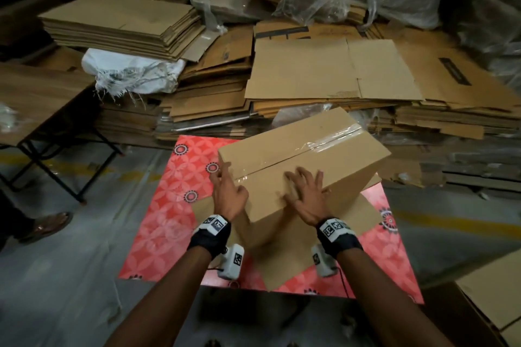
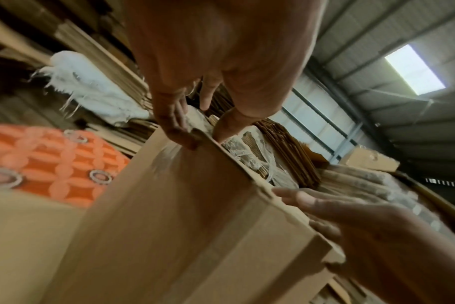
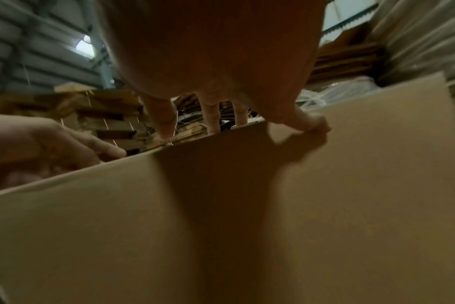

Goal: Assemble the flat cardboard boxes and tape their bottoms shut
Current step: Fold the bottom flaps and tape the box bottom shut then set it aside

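Observation:
An assembled brown cardboard box (image 1: 304, 149) stands on a red patterned mat (image 1: 169, 220), with its taped side up. A strip of clear tape (image 1: 332, 139) runs along the centre seam. My left hand (image 1: 228, 189) is at the box's near left edge, where the tape folds over. Its fingers lie down the side and its thumb rests on top. In the left wrist view those fingers (image 2: 174, 131) press on that edge of the box (image 2: 182, 205). My right hand (image 1: 306, 191) lies flat on top with fingers spread. In the right wrist view its thumb (image 3: 312, 123) touches the near face.
Stacks of flat cardboard (image 1: 332, 70) fill the space behind the mat, with another stack (image 1: 121, 25) and a torn white sack (image 1: 132, 70) at back left. A folding table (image 1: 36, 98) and a person's shoe (image 1: 48, 225) are on the left. Another box (image 1: 490, 296) sits at bottom right.

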Tool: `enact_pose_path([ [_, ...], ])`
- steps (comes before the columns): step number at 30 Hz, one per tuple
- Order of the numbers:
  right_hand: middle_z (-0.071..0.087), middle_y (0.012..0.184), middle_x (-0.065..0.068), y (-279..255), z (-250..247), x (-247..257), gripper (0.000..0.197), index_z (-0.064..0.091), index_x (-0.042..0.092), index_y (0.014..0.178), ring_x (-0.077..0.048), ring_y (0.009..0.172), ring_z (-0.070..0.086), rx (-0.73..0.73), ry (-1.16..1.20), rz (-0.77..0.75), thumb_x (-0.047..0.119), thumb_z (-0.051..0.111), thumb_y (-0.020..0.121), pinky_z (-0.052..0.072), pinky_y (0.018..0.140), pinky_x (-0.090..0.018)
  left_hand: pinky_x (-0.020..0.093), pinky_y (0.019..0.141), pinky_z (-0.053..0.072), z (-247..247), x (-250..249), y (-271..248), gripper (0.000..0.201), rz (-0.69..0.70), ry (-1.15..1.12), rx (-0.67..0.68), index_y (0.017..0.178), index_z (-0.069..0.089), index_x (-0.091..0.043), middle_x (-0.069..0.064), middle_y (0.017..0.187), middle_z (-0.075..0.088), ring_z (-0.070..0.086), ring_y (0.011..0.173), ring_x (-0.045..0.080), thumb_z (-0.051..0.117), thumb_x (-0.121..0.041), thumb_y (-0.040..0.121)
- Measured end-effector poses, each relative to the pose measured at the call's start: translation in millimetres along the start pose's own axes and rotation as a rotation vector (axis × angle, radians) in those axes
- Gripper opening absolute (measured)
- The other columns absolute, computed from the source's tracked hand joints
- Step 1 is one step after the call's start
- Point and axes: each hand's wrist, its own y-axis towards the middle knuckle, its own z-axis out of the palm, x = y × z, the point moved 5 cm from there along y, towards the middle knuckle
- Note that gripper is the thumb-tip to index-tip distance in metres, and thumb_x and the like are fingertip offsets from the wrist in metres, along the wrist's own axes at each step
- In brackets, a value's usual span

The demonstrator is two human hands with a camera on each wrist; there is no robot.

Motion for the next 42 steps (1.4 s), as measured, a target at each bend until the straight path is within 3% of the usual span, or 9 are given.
enact_pose_path([
  [4, -0.019, 0.169, 0.007, -24.4, 23.4, 19.7, 0.119, 0.005, 0.044, 0.161, -0.038, 0.146, -0.039, 0.047, -0.142, 0.086, 0.100, 0.047, 0.065, -0.016, 0.108, -0.077, 0.042, 0.100, 0.051, 5.9, 30.5, -20.3, 0.080, -0.059, -0.243, -0.058, 0.151, 0.035, -0.021, 0.010, 0.133, 0.060, 0.059, 0.116, 0.027, 0.072, -0.010, 0.080],
  [7, -0.030, 0.166, -0.004, -30.2, 36.3, 36.0, 0.141, -0.012, 0.035, 0.161, -0.046, 0.141, -0.042, 0.123, -0.262, 0.134, 0.108, 0.039, 0.052, -0.015, 0.105, -0.081, 0.025, 0.086, 0.055, 9.4, 38.1, -30.0, 0.062, -0.147, -0.431, -0.034, 0.138, 0.053, -0.011, 0.007, 0.116, 0.068, 0.068, 0.097, 0.017, 0.079, -0.003, 0.083],
  [12, -0.040, 0.160, -0.012, -33.9, 50.5, 46.8, 0.138, -0.026, 0.027, 0.158, -0.053, 0.137, -0.043, 0.203, -0.340, 0.103, 0.096, 0.049, 0.065, -0.010, 0.100, -0.089, 0.037, 0.086, 0.060, 6.7, 47.3, -28.9, 0.034, -0.162, -0.565, 0.024, 0.121, 0.067, -0.010, 0.007, 0.112, 0.072, 0.070, 0.104, 0.026, 0.068, 0.006, 0.090],
  [15, -0.040, 0.161, -0.011, -40.7, 46.6, 39.7, 0.136, -0.027, 0.027, 0.158, -0.053, 0.137, -0.043, 0.196, -0.336, 0.086, 0.086, 0.058, 0.069, -0.006, 0.100, -0.090, 0.037, 0.084, 0.059, 5.6, 55.5, -26.0, 0.027, -0.206, -0.637, 0.080, 0.111, 0.069, -0.007, 0.009, 0.103, 0.073, 0.069, 0.096, 0.029, 0.063, 0.011, 0.092],
  [19, -0.039, 0.161, -0.012, -45.1, 40.3, 32.1, 0.138, -0.027, 0.028, 0.158, -0.054, 0.138, -0.040, 0.217, -0.416, 0.105, 0.098, 0.031, 0.054, -0.010, 0.101, -0.088, 0.039, 0.091, 0.058, 12.1, 59.3, -26.8, 0.031, -0.138, -0.520, 0.098, 0.118, 0.067, -0.011, 0.003, 0.109, 0.073, 0.070, 0.101, 0.017, 0.070, 0.002, 0.090],
  [23, -0.019, 0.170, -0.008, -35.5, 35.0, 57.9, 0.131, 0.002, 0.022, 0.163, -0.039, 0.148, -0.035, 0.133, -0.329, 0.048, 0.102, 0.034, 0.064, -0.018, 0.107, -0.077, 0.027, 0.081, 0.056, 19.6, 55.1, -35.5, 0.032, -0.107, -0.504, 0.036, 0.116, 0.062, -0.013, -0.005, 0.107, 0.068, 0.067, 0.093, 0.005, 0.068, 0.005, 0.090],
  [30, 0.001, 0.172, 0.001, -35.9, 59.2, 71.3, 0.099, 0.012, 0.031, 0.163, -0.028, 0.159, 0.002, -0.010, -0.373, -0.126, 0.067, 0.043, 0.076, -0.002, 0.117, -0.075, 0.035, 0.089, 0.059, 28.8, 71.2, -39.6, 0.037, -0.126, -0.393, 0.105, 0.117, 0.064, -0.011, 0.002, 0.104, 0.072, 0.070, 0.099, 0.022, 0.073, 0.004, 0.084],
  [36, -0.003, 0.172, -0.001, -32.0, 61.9, 66.7, 0.116, 0.004, 0.030, 0.164, -0.028, 0.158, -0.001, 0.057, -0.432, -0.125, 0.052, 0.063, 0.066, 0.002, 0.115, -0.076, 0.041, 0.103, 0.051, 36.5, 68.4, -49.9, 0.085, 0.060, -0.102, 0.175, 0.151, 0.042, -0.015, 0.007, 0.141, 0.062, 0.061, 0.124, 0.029, 0.067, -0.035, 0.072],
  [42, -0.003, 0.172, -0.002, -29.1, 65.4, 65.0, 0.119, 0.002, 0.028, 0.164, -0.030, 0.158, -0.001, 0.053, -0.475, -0.117, 0.050, 0.066, 0.066, 0.002, 0.115, -0.077, 0.037, 0.108, 0.045, 48.0, 67.4, -47.0, 0.091, 0.154, 0.062, 0.200, 0.157, 0.032, -0.004, 0.018, 0.149, 0.053, 0.057, 0.128, 0.037, 0.063, -0.039, 0.079],
])
